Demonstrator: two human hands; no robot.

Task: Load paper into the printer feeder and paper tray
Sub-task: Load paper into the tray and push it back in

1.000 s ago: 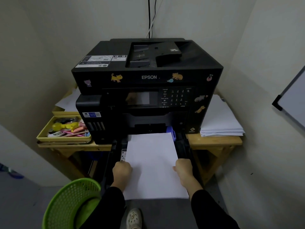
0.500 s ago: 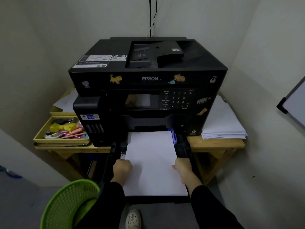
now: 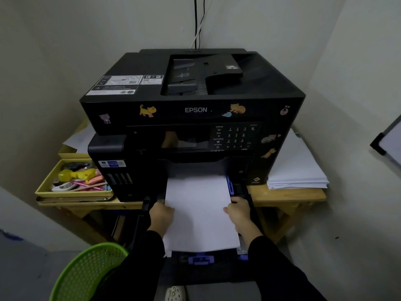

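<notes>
A white paper (image 3: 199, 211) stack lies in the pulled-out tray (image 3: 217, 270) below the black printer (image 3: 191, 118), its far end tucked under the printer's front opening and its near edge just short of the tray's purple guide (image 3: 200, 260). The left hand (image 3: 161, 218) sits at the stack's left edge, fingers (image 3: 168, 210) curled over onto the top sheet; the right hand (image 3: 238, 215) sits at the right edge, its fingers (image 3: 227, 211) curled in against the sheet's side. Both hands grip the paper between them, one on each long edge, roughly midway along the stack, so that the sheets run out beyond the fingertips toward the printer and back past the wrists toward the person. A blue side guide (image 3: 230, 185) stands just beyond the right fingers, touching the paper's right edge. Dark sleeves (image 3: 273, 261) cover both forearms. To the right of the right hand, well apart on the wooden table (image 3: 286, 195), rests another pile of sheets (image 3: 297, 170). Left of the left hand are a yellow box (image 3: 71, 192) of small items and, nearer, a green basket (image 3: 86, 272).
</notes>
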